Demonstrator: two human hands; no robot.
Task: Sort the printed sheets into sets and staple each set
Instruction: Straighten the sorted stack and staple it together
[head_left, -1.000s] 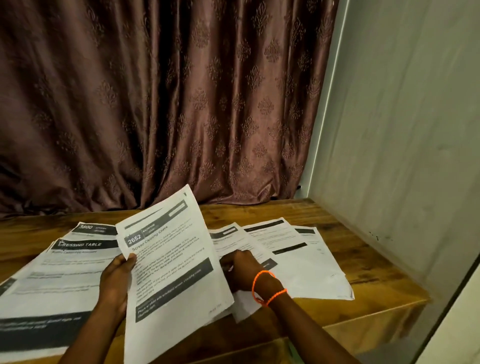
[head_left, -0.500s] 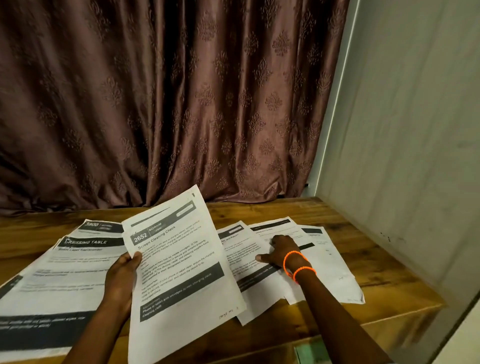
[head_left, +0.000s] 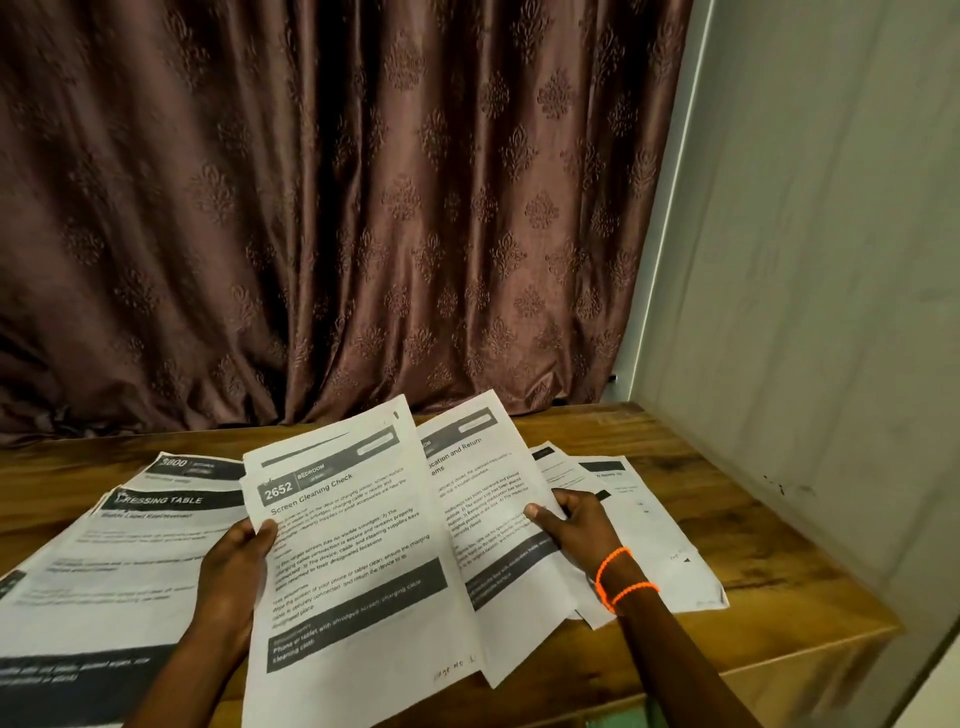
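My left hand (head_left: 236, 564) grips the left edge of a printed sheet headed "2652 Screen Cleaning Check" (head_left: 358, 561), held tilted above the wooden table (head_left: 675, 452). Behind it, my right hand (head_left: 574, 530), with orange bands at the wrist, pinches the right edge of a second sheet (head_left: 478, 499) lifted off the table. More printed sheets (head_left: 644, 525) lie fanned on the table under and right of that hand. On the left lies another pile, topped by a "Dressing Table" sheet (head_left: 119, 561). No stapler is in view.
A brown patterned curtain (head_left: 337, 208) hangs behind the table. A pale wall (head_left: 810, 260) stands close on the right. The table's front right corner and edge (head_left: 810, 654) drop off near the right pile.
My right hand, which was resting on the fanned sheets on the table, has picked one sheet up and brought it left behind the sheet in my left hand.
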